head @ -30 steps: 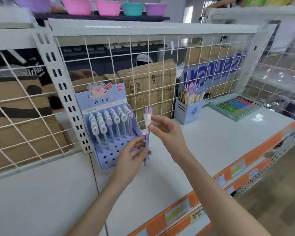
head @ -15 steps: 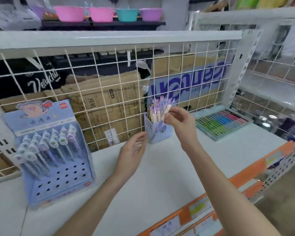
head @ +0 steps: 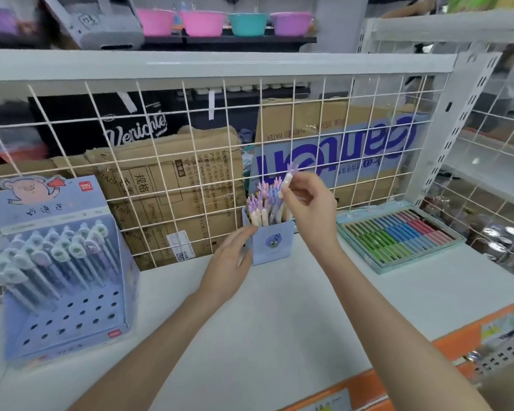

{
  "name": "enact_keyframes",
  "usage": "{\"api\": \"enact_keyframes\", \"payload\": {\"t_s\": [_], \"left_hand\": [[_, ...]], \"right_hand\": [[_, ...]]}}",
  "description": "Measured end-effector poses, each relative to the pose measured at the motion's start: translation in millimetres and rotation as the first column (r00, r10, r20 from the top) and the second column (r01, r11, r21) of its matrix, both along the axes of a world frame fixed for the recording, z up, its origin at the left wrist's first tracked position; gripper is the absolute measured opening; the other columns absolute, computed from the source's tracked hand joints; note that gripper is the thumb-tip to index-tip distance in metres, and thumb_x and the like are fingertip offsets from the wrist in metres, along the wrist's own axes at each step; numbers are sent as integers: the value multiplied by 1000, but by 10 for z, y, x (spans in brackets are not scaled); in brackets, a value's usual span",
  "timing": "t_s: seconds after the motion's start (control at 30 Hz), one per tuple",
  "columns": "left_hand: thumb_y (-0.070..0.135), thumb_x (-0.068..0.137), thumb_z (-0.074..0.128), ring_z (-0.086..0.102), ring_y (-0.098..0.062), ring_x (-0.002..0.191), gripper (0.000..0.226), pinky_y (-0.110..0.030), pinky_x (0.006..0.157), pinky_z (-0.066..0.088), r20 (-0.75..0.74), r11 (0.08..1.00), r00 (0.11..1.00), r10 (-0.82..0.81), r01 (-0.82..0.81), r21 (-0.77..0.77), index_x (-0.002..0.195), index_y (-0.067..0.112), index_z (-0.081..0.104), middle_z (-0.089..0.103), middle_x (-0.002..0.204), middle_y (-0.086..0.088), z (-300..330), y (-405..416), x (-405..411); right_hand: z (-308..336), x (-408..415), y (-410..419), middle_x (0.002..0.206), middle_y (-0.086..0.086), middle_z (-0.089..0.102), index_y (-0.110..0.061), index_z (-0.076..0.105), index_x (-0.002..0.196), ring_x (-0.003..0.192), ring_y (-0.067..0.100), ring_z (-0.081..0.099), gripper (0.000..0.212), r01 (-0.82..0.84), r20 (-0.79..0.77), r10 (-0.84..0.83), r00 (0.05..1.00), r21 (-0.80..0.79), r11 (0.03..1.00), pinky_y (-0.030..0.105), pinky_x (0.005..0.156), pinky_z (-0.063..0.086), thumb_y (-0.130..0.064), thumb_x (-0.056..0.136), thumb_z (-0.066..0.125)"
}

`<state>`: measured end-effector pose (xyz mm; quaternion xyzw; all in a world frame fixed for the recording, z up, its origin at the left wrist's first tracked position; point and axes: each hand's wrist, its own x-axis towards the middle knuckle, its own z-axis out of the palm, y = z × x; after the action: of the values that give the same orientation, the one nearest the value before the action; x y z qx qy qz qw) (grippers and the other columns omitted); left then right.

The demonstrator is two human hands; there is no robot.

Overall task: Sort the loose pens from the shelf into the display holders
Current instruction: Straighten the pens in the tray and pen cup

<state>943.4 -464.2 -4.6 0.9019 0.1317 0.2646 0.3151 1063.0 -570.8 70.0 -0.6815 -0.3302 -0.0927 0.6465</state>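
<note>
Purple-topped pen (head: 288, 180) is pinched in the right hand (head: 309, 209) above the blue holder (head: 272, 243); the left hand (head: 229, 262), fingers straight, touches the holder's side.

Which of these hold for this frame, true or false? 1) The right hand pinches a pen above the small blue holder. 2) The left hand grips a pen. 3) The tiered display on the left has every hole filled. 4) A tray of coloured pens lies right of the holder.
1) True: the right hand pinches a pen over the small blue holder.
2) False: the left hand holds no pen; its straight fingers touch the holder's side.
3) False: the tiered display has empty front holes.
4) True: the tray lies there.
</note>
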Motion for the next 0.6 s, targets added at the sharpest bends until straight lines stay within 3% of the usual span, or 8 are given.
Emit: {"api": "enact_keyframes", "payload": {"t_s": [0.17, 0.27, 0.37, 0.43, 0.6], "left_hand": [[1, 92, 48, 40, -7, 124, 44, 6, 93, 14, 7, 999, 1000, 25, -26, 22, 134, 16, 47, 46, 136, 4, -26, 30, 48], [-1, 91, 49, 41, -5, 123, 45, 4, 96, 16, 16, 999, 1000, 18, -18, 39, 133, 15, 49, 47, 136, 4, -44, 39, 56], [-2, 91, 48, 38, 0, 120, 46, 3, 97, 16, 26, 999, 1000, 11, -13, 47, 134, 16, 48, 45, 133, 8, -51, 38, 60], [-3, 91, 49, 38, 1, 119, 47, 3, 98, 16, 35, 999, 999, 6, -8, 50, 134, 16, 48, 44, 131, 10, -49, 40, 64], [-3, 90, 49, 38, 0, 119, 47, 3, 98, 16, 38, 999, 999, 3, -4, 45, 134, 14, 48, 46, 134, 4, -58, 40, 75]], "right_hand": [[-29, 67, 95, 82, -14, 60, -14, 62, 97, 77, -3, 58, 12, -36, 12, 38, 999, -121, 992, 5, 71, 44, -11, 86, 64], [-33, 83, 158, 85, -4, 62, -11, 63, 95, 77, 3, 55, 9, -19, 76, 34, 997, -200, 980, 8, 72, 43, -11, 86, 63], [-119, 146, 218, 97, 11, 61, -8, 68, 90, 94, 26, 51, 12, 202, 286, -113, 952, -304, 931, 30, 81, 37, -14, 80, 68], [-164, 163, 227, 105, 15, 58, -7, 70, 89, 103, 34, 49, 14, 256, 324, -138, 936, -359, 897, 35, 84, 31, -14, 77, 70], [-136, 194, 179, 125, 10, 51, -12, 68, 108, 122, 29, 38, 23, 201, 301, -49, 952, -499, 843, 34, 95, 26, -20, 86, 65]]}}
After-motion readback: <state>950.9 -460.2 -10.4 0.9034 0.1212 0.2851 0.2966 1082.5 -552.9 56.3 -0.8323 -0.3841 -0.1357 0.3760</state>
